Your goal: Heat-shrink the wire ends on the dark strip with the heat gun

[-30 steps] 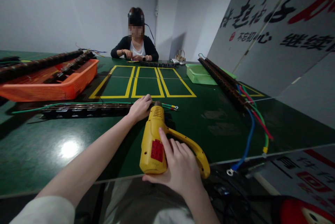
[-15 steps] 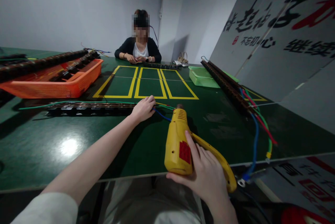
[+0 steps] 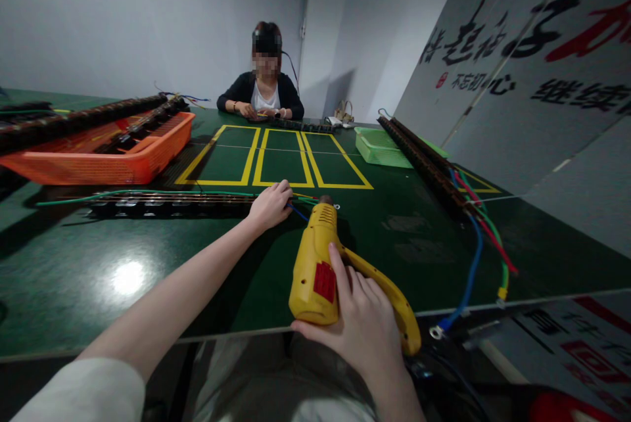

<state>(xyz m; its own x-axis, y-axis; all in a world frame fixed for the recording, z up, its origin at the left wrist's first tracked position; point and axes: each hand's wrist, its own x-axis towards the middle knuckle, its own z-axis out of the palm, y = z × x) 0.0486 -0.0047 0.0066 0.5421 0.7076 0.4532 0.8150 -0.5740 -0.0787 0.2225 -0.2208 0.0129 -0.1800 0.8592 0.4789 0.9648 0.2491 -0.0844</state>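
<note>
My right hand (image 3: 362, 310) is wrapped round a yellow heat gun (image 3: 315, 267) with a red label, its nozzle pointing away from me over the wires. Fingers closed, my left hand (image 3: 272, 205) grips the right end of a long dark wiring strip (image 3: 172, 204) lying across the green table. Green, blue and red wires come out beside that hand, and a small ring terminal (image 3: 337, 207) shows just right of the nozzle. The heat gun hides part of the wires.
An orange basket (image 3: 142, 162) holding dark strips stands at the left. Farther right, long dark strips (image 3: 419, 159) rest across a green basket (image 3: 382, 148), their coloured cables hanging over the front edge. A person (image 3: 266, 90) sits across the table (image 3: 236, 284), hands near another strip.
My right hand has moved the heat gun left, so its nozzle is nearer my left hand and the ring terminal shows. My left hand stays in place.
</note>
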